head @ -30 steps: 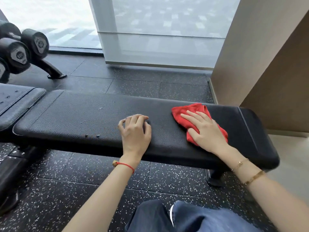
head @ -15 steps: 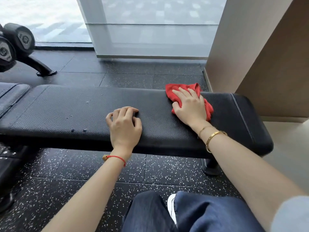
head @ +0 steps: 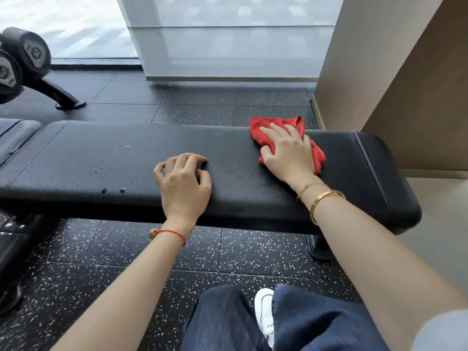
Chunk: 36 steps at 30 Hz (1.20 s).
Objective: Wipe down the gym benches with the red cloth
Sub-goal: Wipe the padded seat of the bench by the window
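A long black padded gym bench [head: 101, 160] runs across the middle of the view. The red cloth [head: 263, 130] lies crumpled at the bench's far edge, right of centre. My right hand [head: 287, 153] presses flat on the cloth, fingers spread over it. My left hand [head: 183, 183] rests on the bench's near half, fingers curled, holding nothing. Small specks and scuffs [head: 112, 190] mark the pad left of my left hand.
A second bench pad [head: 15, 135] adjoins at the left. A dumbbell rack [head: 27, 59] stands at the far left by the window. A beige wall [head: 379, 72] rises close behind the bench's right end. My legs and a white shoe [head: 264, 312] are below.
My right hand has slid the red cloth from the middle of the pad toward the bench's far edge. My left hand has stayed in place.
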Motion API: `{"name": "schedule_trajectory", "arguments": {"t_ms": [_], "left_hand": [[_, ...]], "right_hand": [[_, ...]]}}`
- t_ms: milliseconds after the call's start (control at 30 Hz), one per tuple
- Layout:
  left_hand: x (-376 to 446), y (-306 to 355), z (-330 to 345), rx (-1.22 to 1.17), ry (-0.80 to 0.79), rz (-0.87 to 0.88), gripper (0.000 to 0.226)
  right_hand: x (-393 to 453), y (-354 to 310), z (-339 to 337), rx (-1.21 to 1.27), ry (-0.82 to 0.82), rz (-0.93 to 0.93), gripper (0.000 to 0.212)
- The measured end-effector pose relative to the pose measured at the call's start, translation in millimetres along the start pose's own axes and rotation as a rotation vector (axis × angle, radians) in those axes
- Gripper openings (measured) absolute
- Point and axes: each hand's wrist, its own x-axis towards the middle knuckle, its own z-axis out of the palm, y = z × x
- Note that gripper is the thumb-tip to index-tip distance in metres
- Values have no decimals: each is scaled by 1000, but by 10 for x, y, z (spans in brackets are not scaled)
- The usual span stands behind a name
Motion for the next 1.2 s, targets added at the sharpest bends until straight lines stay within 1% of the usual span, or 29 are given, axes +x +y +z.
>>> {"name": "schedule_trajectory", "arguments": {"t_ms": [167,333,433,533,600,700,767,833,900,967,1033,1100,1133,1200], "left_hand": [[3,25,-9,1,0,-3,22],[6,27,-14,6,-2,-5,21],[7,35,-13,8,-2,-12,21],[-1,35,-1,7,3,-12,21],[-3,28,7,10,10,-14,22],[-5,25,11,11,9,-14,22],[-6,25,5,10,10,-11,23],[-6,18,-5,6,9,-9,23],[-10,14,-16,4,2,-3,23],[-14,19,-24,4,-5,-2,23],[-15,26,-22,3,-7,-5,23],[-16,28,-17,4,-5,-9,23],[-14,30,-13,2,-2,-12,23],[-12,29,-12,1,1,-13,23]], "right_hand": [[24,29,-47,49,-58,-7,52],[-11,148,-121,64,-103,-114,49],[53,119,-112,69,-130,-69,49],[109,-74,-55,61,-135,-28,50],[87,-197,-31,56,-150,-76,50],[-112,-258,-75,84,-210,-212,53],[-322,-190,-162,107,-244,-313,55],[-506,-33,-265,122,-243,-364,57],[-566,180,-349,122,-222,-335,57],[-488,349,-379,109,-199,-246,53],[-354,370,-363,91,-176,-144,50],[-280,239,-310,65,-162,-88,49],[-283,137,-281,52,-165,-91,49],[-389,-90,-233,53,-195,-170,52]]}}
